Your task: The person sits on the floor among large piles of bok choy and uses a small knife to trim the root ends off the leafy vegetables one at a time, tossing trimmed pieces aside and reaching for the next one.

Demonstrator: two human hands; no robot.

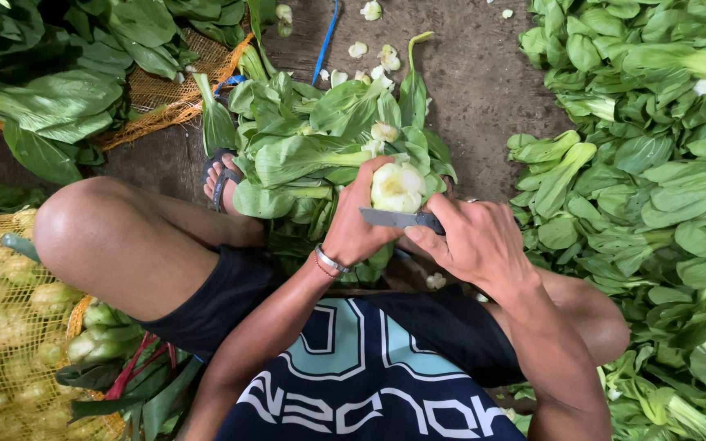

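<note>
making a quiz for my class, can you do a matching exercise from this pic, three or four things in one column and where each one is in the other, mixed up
Things:
1. knife
2. bok choy head
3. mesh sack
4. trimmed bok choy pile

Places:
A. in the left hand, cut base up
B. along the picture's right side, on the ground
C. in the right hand, blade against the cut base
D. at the picture's lower left, beside the knee

Pairs: 1-C, 2-A, 3-D, 4-B
</note>
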